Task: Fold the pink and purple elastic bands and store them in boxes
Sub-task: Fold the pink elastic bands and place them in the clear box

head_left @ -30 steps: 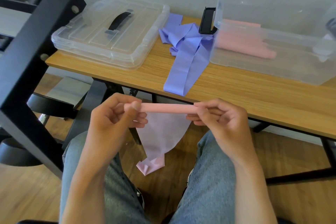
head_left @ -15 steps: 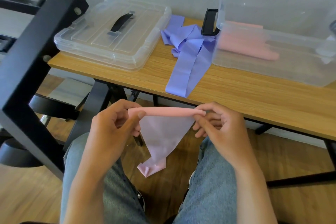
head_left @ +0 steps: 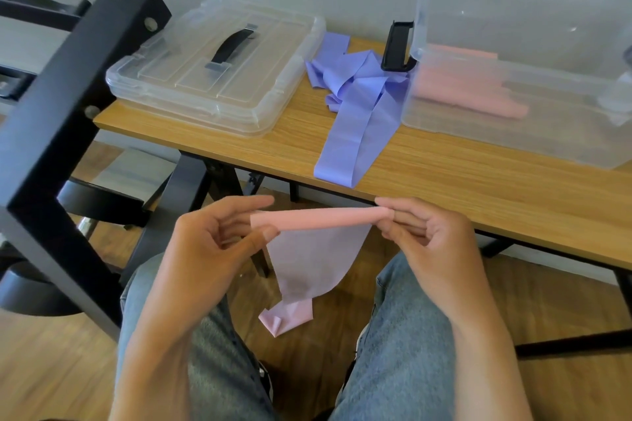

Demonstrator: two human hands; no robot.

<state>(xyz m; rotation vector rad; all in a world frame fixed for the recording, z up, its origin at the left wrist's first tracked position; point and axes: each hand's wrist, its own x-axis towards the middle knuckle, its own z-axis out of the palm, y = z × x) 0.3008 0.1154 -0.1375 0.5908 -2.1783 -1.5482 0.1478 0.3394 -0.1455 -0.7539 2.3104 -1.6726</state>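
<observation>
A seated person held a pink elastic band (head_left: 316, 219) above their lap, just off the table's (head_left: 478, 181) near edge. The left hand (head_left: 208, 249) pinched the rolled band's left end between thumb and fingers; the right hand (head_left: 431, 243) pinched its right end. The unrolled tail hung down between the knees. On the table, a purple elastic band (head_left: 359, 113) lay loose between a closed clear box (head_left: 212, 72) at the left corner and an open clear box (head_left: 513, 106) holding rolled pink bands (head_left: 468, 92).
</observation>
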